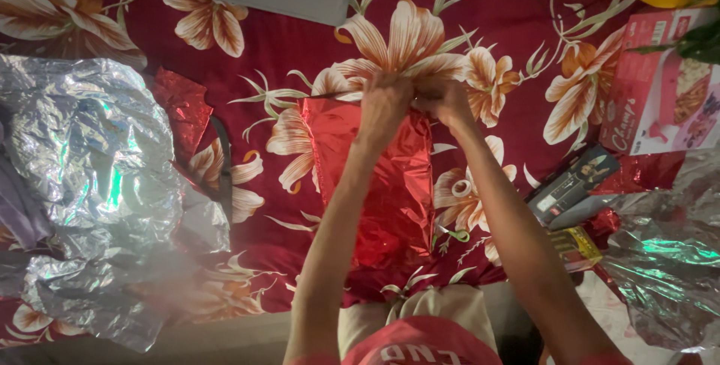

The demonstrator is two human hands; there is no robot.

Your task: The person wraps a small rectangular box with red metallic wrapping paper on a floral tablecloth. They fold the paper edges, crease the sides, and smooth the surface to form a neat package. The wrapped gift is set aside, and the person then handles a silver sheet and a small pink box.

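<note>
While both hands pinched its far edge, the red foil packet [375,192] stretched toward six o'clock. The left hand [384,103] and right hand [448,101] sat side by side, equally near.

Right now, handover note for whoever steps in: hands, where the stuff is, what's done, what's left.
Left hand and right hand: both pinch the far edge of the red foil package, close together.
Package lies flat on the floral cloth, mostly covered in red foil.
Silver foil sheet crumpled to the left; more silver foil to the right; pink box beyond it.
Done: foil around the package body.
Left: far end apparently not closed yet; near end hidden by the arms.
</note>
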